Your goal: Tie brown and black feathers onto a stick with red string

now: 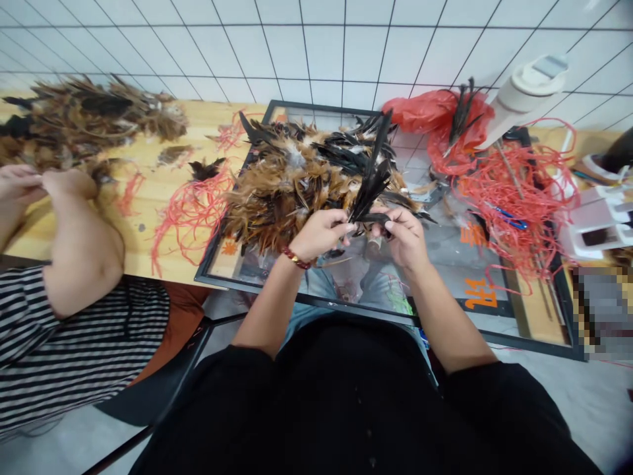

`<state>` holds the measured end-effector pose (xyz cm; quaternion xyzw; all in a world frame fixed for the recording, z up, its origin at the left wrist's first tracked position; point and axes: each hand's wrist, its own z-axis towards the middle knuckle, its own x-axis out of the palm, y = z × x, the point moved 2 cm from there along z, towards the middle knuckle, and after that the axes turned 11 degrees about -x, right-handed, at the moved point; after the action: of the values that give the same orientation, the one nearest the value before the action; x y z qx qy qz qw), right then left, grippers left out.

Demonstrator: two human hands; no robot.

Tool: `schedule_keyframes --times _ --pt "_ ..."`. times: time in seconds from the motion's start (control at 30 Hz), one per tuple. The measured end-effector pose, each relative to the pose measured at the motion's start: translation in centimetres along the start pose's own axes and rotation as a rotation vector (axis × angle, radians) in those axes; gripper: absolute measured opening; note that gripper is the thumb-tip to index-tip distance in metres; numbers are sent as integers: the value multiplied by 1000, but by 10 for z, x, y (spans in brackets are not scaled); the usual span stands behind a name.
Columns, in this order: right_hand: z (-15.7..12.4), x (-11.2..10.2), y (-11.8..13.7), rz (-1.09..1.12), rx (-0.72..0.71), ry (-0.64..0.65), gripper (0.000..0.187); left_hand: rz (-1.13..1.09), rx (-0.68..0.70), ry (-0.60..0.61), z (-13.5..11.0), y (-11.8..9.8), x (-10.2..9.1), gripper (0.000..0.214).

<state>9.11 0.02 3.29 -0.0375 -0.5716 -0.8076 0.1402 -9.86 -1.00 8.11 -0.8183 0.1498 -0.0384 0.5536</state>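
Observation:
Dark feathers [370, 188] stand up in a bunch from my left hand [324, 232], whose fingers pinch them near the lower ends. A red bracelet [295, 258] circles that wrist. Just to the right, my right hand [406, 236] has thumb and fingers closed on a black feather [374, 218] that reaches across toward the left hand. Behind both hands lies a large pile of brown and black feathers [291, 178]. It rests on a black-framed glass panel [435, 264] with orange characters.
At left, a co-worker in a striped top [74, 336] handles feathers beside another pile [99, 119]. Red strings [195, 204] lie between us; more red strings [514, 204] tangle at right, near a red plastic bag [420, 113], a white bottle [524, 95] and a white plastic holder [593, 221].

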Motion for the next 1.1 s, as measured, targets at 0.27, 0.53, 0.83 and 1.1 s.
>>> schedule_keyframes --times 0.27,0.53,0.83,1.1 --pt "12 -23 -7 226 93 -150 40 -372 -26 25 34 2 47 12" --pt "12 -23 -30 216 134 -299 51 -332 -92 90 46 -3 61 21" --pt "21 -46 -28 277 38 -355 42 -554 -138 32 58 5 50 14" --pt "16 -44 -33 136 73 -305 37 -529 -271 116 60 23 56 10"
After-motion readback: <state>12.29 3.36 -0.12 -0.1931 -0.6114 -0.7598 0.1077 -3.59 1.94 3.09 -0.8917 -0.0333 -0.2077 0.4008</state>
